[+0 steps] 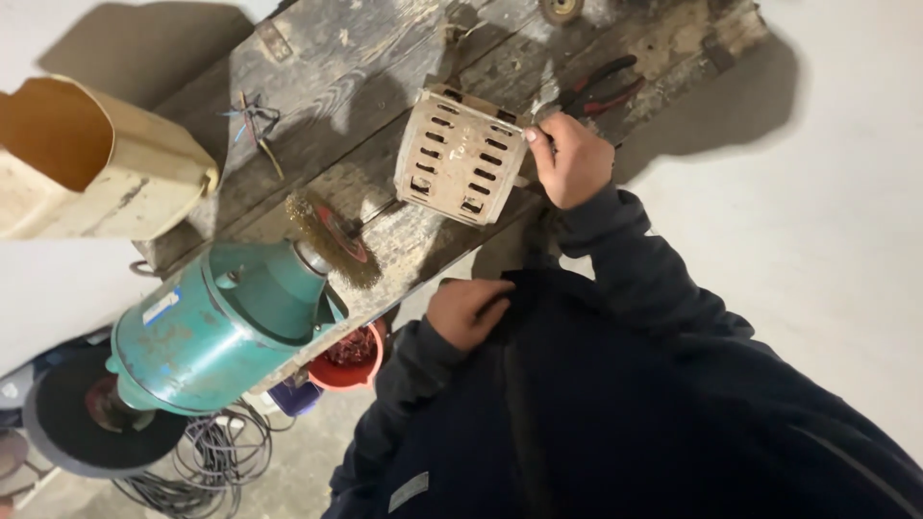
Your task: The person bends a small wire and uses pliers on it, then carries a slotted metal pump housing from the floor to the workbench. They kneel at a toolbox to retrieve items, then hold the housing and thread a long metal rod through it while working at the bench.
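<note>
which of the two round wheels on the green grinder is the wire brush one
The wire brush wheel is on the end over the wooden bench, bristly and golden with a red centre. The other wheel, at the far end, is a flat dark grey disc.

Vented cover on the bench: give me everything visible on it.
The cover is a squarish, cream-coloured shell, apparently painted metal, with rows of short slots across its face and rust or grime at the edges. It sits tilted on the worn wooden bench, close to the wire brush wheel. The right hand grips its right edge; the left hand is off it, against the dark jacket.
</note>
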